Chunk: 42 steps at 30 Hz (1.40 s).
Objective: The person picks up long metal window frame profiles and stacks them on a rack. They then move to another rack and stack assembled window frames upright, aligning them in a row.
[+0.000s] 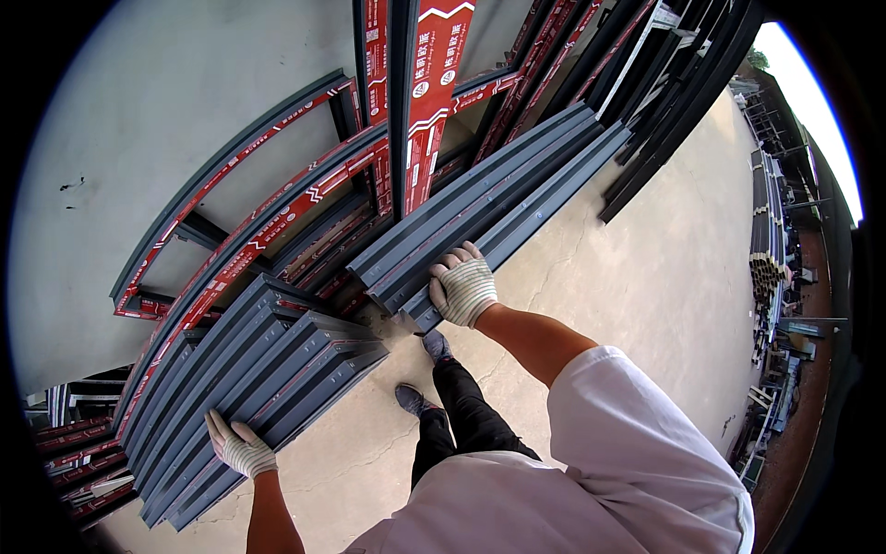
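My right hand [464,284], in a white knit glove, has its fingers curled over the near end of a grey metal profile [544,208]. That profile belongs to a leaning bundle of long ribbed lengths on the right. My left hand [242,449], gloved alike, lies against a second stack of grey metal profiles [268,369] at the lower left, fingers stretched out and thumb apart. Part of each hand's fingertips is hidden by the glove and the profile edges.
Grey frames with red protective film [277,245] lean on the pale wall [185,102]. Dark bars [683,111] stand at the upper right. Stacked profiles [768,222] line the far right of the cracked concrete floor [637,277]. My shoes [413,399] are between the two bundles.
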### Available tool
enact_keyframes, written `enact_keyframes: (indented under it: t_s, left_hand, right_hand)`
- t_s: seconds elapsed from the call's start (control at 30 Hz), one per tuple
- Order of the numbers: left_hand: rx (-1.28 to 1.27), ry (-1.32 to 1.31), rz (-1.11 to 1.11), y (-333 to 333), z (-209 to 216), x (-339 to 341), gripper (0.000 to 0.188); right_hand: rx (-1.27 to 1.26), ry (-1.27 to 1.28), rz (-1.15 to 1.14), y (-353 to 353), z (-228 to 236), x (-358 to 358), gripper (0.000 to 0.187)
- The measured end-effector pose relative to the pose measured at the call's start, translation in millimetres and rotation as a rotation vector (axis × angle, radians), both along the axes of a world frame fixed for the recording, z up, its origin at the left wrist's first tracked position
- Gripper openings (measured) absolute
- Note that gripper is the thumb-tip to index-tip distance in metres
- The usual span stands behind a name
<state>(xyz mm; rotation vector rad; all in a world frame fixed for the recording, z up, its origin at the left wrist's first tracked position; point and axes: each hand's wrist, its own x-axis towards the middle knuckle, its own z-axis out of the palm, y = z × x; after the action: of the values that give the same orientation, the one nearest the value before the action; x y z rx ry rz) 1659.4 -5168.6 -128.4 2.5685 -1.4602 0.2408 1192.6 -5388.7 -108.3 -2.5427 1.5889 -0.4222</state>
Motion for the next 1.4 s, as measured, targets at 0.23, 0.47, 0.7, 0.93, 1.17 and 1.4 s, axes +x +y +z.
enact_keyframes:
  t_s: [0.23,0.47,0.7,0.93,1.17,1.4]
  left_hand:
    - [0.006,0.001,0.007,-1.7,7.4,-4.0,0.053]
    - [0.013,0.009,0.008,-2.1,11.9,-6.4,0.052]
    - [-0.016,-0.005,0.010,-0.8,13.0,-8.0,0.052]
    - [-0.026,-0.028,-0.002,-0.8,12.7,-7.2,0.048]
    - [-0.051,0.004,0.013,0.5,11.5,-5.9,0.050]
    - [-0.046,-0.026,-0.011,3.0,6.4,-6.1,0.050]
  right_hand:
    - [-0.028,-0.031,-0.001,0.7,3.0,-0.4,0.025]
    - [-0.044,-0.017,-0.001,1.7,5.3,-1.5,0.025]
    - [-0.002,0.001,-0.010,3.7,12.2,-1.4,0.026]
    - [-0.017,-0.002,-0.009,4.3,11.3,-1.7,0.026]
    - [-0.070,-0.009,0.001,4.3,9.6,-0.3,0.024]
    - [-0.002,0.023,-0.013,9.5,10.4,-7.7,0.026]
